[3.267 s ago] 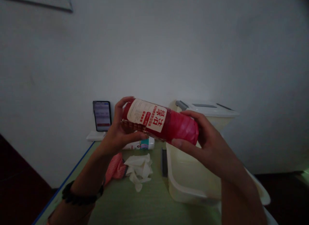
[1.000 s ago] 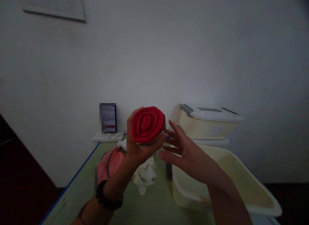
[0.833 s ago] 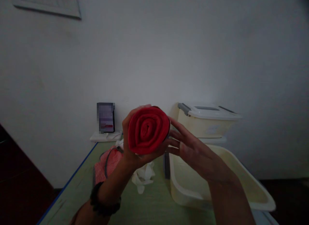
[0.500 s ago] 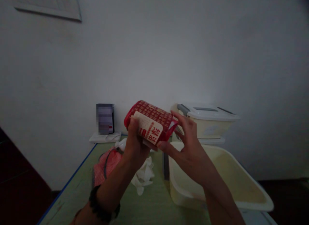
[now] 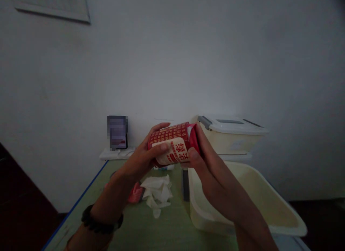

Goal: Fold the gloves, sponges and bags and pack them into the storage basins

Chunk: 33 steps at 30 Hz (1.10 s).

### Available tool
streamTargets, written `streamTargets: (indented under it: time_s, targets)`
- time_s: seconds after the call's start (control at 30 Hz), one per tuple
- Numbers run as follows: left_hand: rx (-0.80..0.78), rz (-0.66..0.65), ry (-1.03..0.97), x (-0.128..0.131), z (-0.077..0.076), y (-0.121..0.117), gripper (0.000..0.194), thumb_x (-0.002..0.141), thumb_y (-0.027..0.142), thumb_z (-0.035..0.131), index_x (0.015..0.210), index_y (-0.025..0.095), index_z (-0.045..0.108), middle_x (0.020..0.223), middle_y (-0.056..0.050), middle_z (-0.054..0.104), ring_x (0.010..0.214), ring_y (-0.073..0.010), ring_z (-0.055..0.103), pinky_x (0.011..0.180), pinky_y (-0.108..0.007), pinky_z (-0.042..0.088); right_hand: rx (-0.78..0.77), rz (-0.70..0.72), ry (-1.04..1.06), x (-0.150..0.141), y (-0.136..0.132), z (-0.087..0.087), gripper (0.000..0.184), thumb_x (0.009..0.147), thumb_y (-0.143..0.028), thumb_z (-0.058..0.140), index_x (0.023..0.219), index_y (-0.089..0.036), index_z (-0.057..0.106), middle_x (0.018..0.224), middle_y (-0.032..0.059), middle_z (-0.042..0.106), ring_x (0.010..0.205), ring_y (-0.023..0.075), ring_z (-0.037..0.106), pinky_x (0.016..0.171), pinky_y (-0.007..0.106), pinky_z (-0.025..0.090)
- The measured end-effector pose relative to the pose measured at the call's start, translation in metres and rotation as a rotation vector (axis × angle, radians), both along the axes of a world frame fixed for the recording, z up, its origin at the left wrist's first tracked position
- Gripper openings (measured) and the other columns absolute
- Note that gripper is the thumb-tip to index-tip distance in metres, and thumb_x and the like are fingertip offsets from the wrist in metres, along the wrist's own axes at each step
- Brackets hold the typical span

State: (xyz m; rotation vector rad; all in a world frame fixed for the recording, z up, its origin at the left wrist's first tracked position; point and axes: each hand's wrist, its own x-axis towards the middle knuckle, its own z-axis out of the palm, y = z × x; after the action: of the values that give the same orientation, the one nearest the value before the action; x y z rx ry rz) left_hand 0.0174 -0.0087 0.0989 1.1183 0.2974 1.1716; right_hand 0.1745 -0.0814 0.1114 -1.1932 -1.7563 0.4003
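Observation:
Held up above the table is a red plastic packet [image 5: 172, 145] with gold print and a cream label with red characters. It lies nearly level, its folded red end to the right. My left hand [image 5: 147, 152] wraps its left part, thumb across the label and fingers over the top. With thumb in front and fingers behind, my right hand [image 5: 212, 168] grips the right end. Below the packet, crumpled white gloves [image 5: 159, 191] lie on the green table [image 5: 151, 229]. A pink cloth [image 5: 135, 193] beside them is partly hidden by my left forearm.
An uncovered cream plastic bin [image 5: 258, 193] stands on the right, behind my right forearm. A second cream bin with a white lid [image 5: 234, 126] stands behind it, near the wall. At the back left, a phone [image 5: 118, 133], partly blurred out, stands upright on a white base [image 5: 107, 154].
The packet has turned from a downward slant to nearly level and shifted slightly right. My left fingers have come over its top, and my right hand has closed further around the right end.

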Motion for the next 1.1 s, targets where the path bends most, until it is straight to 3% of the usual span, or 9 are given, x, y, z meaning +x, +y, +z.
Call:
streamTargets:
  time_s: [0.2,0.3,0.43,0.57,0.67,0.83,1.1]
  targets:
    - [0.004,0.098,0.016,0.002,-0.001,0.001,0.046,0.062,0.022,0.078,0.103,0.023,0.057,0.095,-0.006,0.066,0.066,-0.0188,0.067,0.052,-0.025,0.056,0.075,-0.014,-0.051,-0.003,0.005,-0.011,0.059,0.095,-0.045,0.031,0.147,-0.034,0.006,0.156,-0.0062,-0.004,0.143,0.0184,-0.006,0.114,0.051,0.003]
    - [0.054,0.171,0.061,-0.001,0.002,0.001,0.046,0.06,0.02,0.079,0.101,0.022,0.057,0.092,-0.006,0.066,0.065,-0.0187,0.067,0.052,-0.025,0.056,0.045,0.017,-0.043,-0.003,0.012,-0.014,0.061,0.094,-0.048,0.032,0.148,-0.033,0.007,0.157,-0.0047,-0.004,0.143,0.0179,-0.006,0.115,0.05,0.002]
    - [0.103,0.241,0.087,-0.007,0.006,0.001,0.045,0.062,0.02,0.078,0.103,0.024,0.059,0.091,-0.005,0.067,0.068,-0.0184,0.068,0.055,-0.024,0.057,-0.05,0.104,0.07,-0.006,0.022,-0.015,0.064,0.094,-0.05,0.034,0.148,-0.028,0.008,0.156,0.0022,0.013,0.143,0.0171,0.01,0.115,0.046,0.012]
    - [0.08,-0.02,0.045,-0.023,0.008,0.001,0.05,0.067,0.034,0.075,0.115,0.025,0.061,0.114,-0.011,0.063,0.096,-0.0302,0.066,0.068,-0.036,0.059,-0.039,0.051,0.294,-0.004,0.028,-0.013,0.053,0.093,-0.052,0.032,0.141,-0.029,0.029,0.144,0.0051,0.041,0.132,0.0202,0.037,0.11,0.045,0.029]
    - [0.203,-0.125,0.144,-0.033,0.008,0.001,0.054,0.071,0.024,0.073,0.123,0.028,0.058,0.133,-0.01,0.053,0.117,-0.0323,0.055,0.083,-0.039,0.055,-0.041,-0.027,0.442,0.001,0.029,-0.012,0.048,0.091,-0.057,0.032,0.129,-0.029,0.041,0.119,0.0054,0.06,0.11,0.0204,0.057,0.097,0.041,0.045]
    - [0.358,-0.007,0.223,-0.03,0.007,0.003,0.049,0.074,0.01,0.069,0.119,0.028,0.062,0.125,-0.008,0.061,0.106,-0.0239,0.063,0.085,-0.03,0.055,-0.037,-0.066,0.475,0.006,0.029,-0.011,0.047,0.09,-0.058,0.033,0.116,-0.025,0.052,0.097,0.004,0.065,0.09,0.0188,0.061,0.085,0.036,0.05]
    - [0.305,0.104,0.185,-0.018,0.006,0.003,0.046,0.065,0.004,0.075,0.108,0.02,0.069,0.102,-0.01,0.07,0.086,-0.0226,0.069,0.072,-0.028,0.058,0.018,-0.106,0.346,0.008,0.033,-0.014,0.05,0.091,-0.058,0.028,0.117,-0.024,0.053,0.097,0.0062,0.066,0.086,0.0195,0.063,0.076,0.034,0.052]
